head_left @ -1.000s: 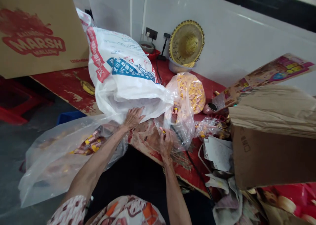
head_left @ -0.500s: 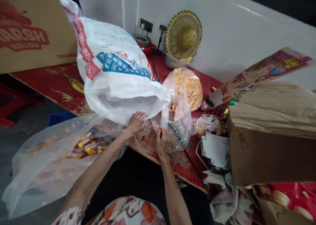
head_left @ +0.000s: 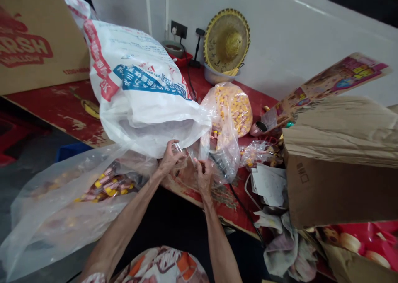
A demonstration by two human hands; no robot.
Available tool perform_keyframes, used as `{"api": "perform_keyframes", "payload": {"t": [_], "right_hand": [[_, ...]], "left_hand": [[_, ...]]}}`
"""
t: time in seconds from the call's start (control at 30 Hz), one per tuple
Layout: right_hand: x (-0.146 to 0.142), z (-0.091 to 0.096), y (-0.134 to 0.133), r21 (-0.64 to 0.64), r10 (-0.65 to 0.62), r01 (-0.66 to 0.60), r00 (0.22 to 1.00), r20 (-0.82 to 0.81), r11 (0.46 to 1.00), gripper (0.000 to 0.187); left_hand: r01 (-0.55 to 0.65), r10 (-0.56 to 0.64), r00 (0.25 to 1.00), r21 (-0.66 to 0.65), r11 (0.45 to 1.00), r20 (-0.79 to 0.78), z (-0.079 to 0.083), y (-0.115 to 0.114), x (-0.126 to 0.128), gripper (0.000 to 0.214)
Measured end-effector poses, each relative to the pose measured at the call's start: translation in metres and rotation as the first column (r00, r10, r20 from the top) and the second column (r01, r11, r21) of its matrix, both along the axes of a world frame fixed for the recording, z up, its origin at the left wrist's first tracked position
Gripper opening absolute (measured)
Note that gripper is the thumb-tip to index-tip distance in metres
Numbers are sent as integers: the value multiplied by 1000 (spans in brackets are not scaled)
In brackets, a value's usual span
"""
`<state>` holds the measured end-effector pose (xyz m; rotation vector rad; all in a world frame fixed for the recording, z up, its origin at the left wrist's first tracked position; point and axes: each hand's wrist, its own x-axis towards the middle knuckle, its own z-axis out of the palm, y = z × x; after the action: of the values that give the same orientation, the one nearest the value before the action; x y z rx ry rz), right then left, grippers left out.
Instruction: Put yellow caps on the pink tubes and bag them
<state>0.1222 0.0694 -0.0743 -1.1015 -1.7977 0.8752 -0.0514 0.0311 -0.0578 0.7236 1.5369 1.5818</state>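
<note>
Just in front of the white sack [head_left: 146, 102], left hand [head_left: 169, 159] pinches a clear tube-like piece [head_left: 177, 147], right hand [head_left: 204, 177] a small pink piece [head_left: 195, 160]; both probably light, stiff, slick, best gripped lightly mid-body.

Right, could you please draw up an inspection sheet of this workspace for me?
Surface: red table, paint worn in patches.
Job's things: pink-and-yellow pieces in a clear bag on the right; more in a milky bag on the left; white printed sack beyond the hands.
Clutter: cardboard box, papers, rag, hat.
Left grip: small clear item at its fingers; hold unclear.
Right grip: pinches a small piece, details blurred.
Cables: one from the wall socket; a black one towards the near edge.
Surroundings: pale wall, blue container.
</note>
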Motion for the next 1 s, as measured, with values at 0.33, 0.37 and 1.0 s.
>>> {"api": "perform_keyframes", "payload": {"t": [0.33,0.37,1.0], "right_hand": [[4,-1,10,-265,88,-144,973,-212,953,39],[6,-2,11,-273,91,-154,969,-229,950,38],[26,-22,9,48,-239,242,969,-57,969,38]], "left_hand": [[93,-100,987,64,994,124,-2,10,25,59],[164,-169,980,56,985,102,-2,8,27,57],[357,-424,433,-281,891,-795,16,14,66,8]]}}
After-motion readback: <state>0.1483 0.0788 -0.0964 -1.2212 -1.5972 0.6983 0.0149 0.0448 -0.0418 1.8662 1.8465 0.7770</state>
